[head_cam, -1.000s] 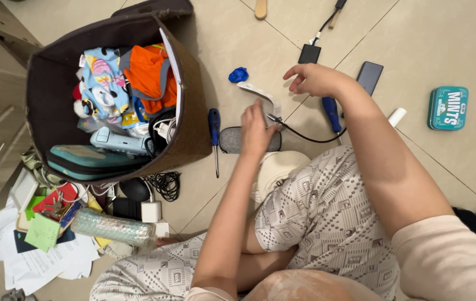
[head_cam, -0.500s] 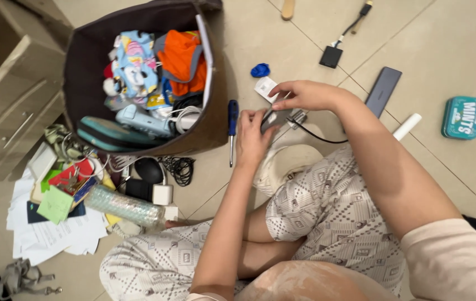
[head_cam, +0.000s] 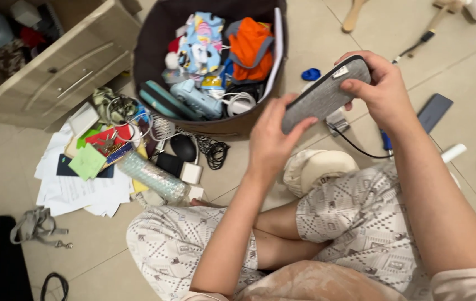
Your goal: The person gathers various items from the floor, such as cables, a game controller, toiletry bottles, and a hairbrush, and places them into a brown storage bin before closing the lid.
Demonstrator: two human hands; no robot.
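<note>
Both hands hold the long grey case (head_cam: 326,95), left hand (head_cam: 269,142) and right hand (head_cam: 380,89) closed on its ends; it looks light and stiff.

both hands (head_cam: 271,139) hold grey oblong device (head_cam: 324,95) above floor.

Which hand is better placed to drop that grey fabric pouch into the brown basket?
Probably the left hand. It grips the lower end of the grey oblong fabric pouch on the side nearest the brown basket; the right hand holds the upper end, farther from it.
</note>
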